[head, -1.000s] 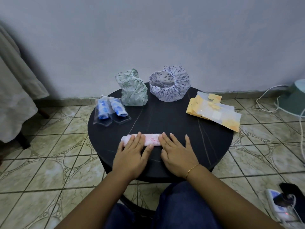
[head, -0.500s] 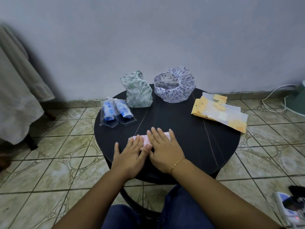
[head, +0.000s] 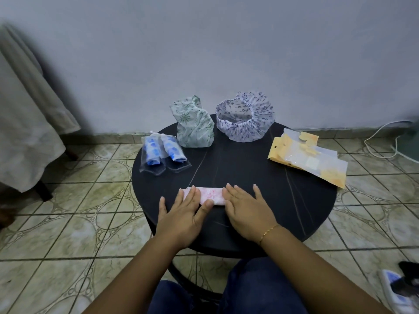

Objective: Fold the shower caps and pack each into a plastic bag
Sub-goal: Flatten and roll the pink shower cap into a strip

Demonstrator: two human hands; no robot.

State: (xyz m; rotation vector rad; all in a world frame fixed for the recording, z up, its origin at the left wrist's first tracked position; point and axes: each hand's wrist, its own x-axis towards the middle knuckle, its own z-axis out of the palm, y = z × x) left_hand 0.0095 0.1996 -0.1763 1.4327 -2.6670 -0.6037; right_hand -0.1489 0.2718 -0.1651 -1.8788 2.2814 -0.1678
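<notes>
Your left hand (head: 181, 214) and right hand (head: 247, 211) lie flat with straight fingers, pressing the ends of the pink-printed shower cap folded into a narrow strip (head: 209, 196) at the near edge of the round black bench (head: 260, 177). Behind it sit two bagged blue caps (head: 162, 154) and a stack of clear yellow-backed plastic bags (head: 308, 158).

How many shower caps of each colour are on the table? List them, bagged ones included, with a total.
Blue shower caps, rolled up in plastic bags: 2
Green shower cap, loose: 1
Purple shower cap, loose: 1
Pink shower cap, folded flat under both hands: 1
Total: 5
</notes>
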